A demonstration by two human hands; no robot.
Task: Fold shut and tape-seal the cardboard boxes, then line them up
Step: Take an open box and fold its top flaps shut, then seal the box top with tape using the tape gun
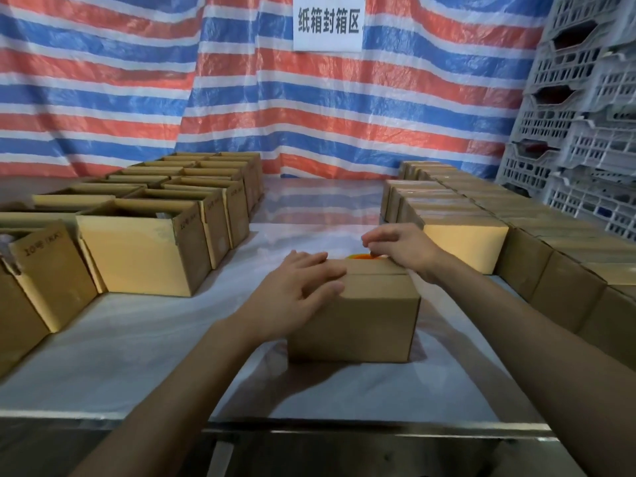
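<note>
A small cardboard box stands in the middle of the table with its top flaps folded down. My left hand lies flat on the left half of the top, fingers spread, pressing the flaps. My right hand is at the box's far right edge, fingers curled around an orange tape roll that shows only as a sliver behind the box. Whether tape sits on the seam cannot be told.
Several open boxes stand in rows on the left. Closed boxes are lined up on the right, reaching the far end. Grey plastic crates are stacked at the far right. The white-covered table has a metal front edge.
</note>
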